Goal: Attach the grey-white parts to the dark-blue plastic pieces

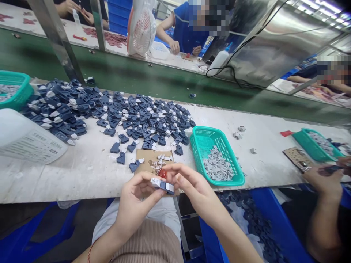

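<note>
My left hand (137,199) is closed on a dark blue part with white and grey pieces (162,185), held above the table's front edge. Close to the part's right end is my right hand (192,186), its thumb and fingers curled; whether anything is between them is too small to tell. A red object (162,173) shows just behind the part, by my right fingers. Behind the hands, a piece of cardboard (145,157) bears small grey pieces (164,157). Many dark blue parts (137,117) lie heaped beyond it.
To the right stands a green basket (238,177) of grey pieces. At left are a white jug (27,138) and another green basket (26,89). A co-worker's hands (325,179) are at far right. Below the table sits a blue bin (265,204).
</note>
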A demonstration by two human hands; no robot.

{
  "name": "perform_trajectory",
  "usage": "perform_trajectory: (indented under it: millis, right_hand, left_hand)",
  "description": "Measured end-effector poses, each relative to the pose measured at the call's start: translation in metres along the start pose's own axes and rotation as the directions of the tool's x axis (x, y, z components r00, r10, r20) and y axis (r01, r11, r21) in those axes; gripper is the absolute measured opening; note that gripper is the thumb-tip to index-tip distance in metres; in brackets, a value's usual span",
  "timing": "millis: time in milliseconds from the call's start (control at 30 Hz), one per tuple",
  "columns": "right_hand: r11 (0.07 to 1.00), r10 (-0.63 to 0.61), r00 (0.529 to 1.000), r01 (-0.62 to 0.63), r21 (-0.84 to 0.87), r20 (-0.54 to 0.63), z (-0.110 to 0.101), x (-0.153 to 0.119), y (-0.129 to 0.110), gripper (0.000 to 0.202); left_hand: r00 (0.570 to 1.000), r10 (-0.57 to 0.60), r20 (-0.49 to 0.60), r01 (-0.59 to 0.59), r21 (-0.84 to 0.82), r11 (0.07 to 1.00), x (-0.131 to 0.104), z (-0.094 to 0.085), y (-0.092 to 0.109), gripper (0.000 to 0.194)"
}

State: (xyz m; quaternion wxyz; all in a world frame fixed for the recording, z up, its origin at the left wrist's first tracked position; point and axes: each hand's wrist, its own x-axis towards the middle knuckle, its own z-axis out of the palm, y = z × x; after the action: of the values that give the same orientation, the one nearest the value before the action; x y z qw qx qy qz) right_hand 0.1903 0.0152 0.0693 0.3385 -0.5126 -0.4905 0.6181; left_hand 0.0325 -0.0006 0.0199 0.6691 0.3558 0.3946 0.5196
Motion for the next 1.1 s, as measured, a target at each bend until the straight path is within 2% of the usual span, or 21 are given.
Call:
perform_trajectory:
  millis: [100, 167, 367, 500, 667, 900, 1100]
  right_hand:
    - [0.995, 0.034, 0.996, -0.041, 0.086, 0.08, 0.01, -0.001, 0.008, 0.039]
    - [0.986, 0.038, 0.995, -0.052, 0.156, 0.091, 0.017, 0.0, 0.013, 0.036]
    - [0.947, 0.044, 0.999, -0.046, 0.319, 0.012, 0.027, 0.002, 0.021, 0.034]
    - [0.923, 0.049, 0.998, -0.058, 0.38, 0.034, 0.029, 0.003, 0.02, 0.04]
    - [0.917, -0.001, 1.0, 0.004, 0.399, -0.008, 0.031, 0.003, 0.019, 0.034]
    - [0.908, 0.087, 0.996, -0.07, 0.413, -0.021, 0.024, -0.003, 0.024, 0.042]
    - [0.952, 0.07, 0.994, -0.042, 0.302, -0.081, 0.02, -0.009, 0.026, 0.038]
  left_hand:
    - [0.997, 0.0, 0.081, 0.003, -0.044, 0.999, -0.001, 0.002, 0.001, 0.009]
    - [0.994, -0.007, 0.109, 0.014, -0.063, 0.998, -0.001, 0.002, 0.001, 0.009]
    - [0.998, 0.055, -0.014, -0.055, 0.023, 0.998, 0.001, 0.003, 0.0, 0.013]
    - [1.0, 0.019, -0.002, -0.019, -0.006, 1.0, 0.002, 0.005, -0.002, 0.011]
    - [0.996, 0.084, -0.004, -0.083, 0.086, 0.993, 0.002, 0.003, -0.006, 0.012]
    - [0.98, 0.14, 0.142, -0.176, 0.283, 0.943, 0.006, -0.002, -0.004, 0.017]
    - [0.92, 0.259, 0.294, -0.37, 0.434, 0.822, 0.015, 0.0, -0.005, 0.021]
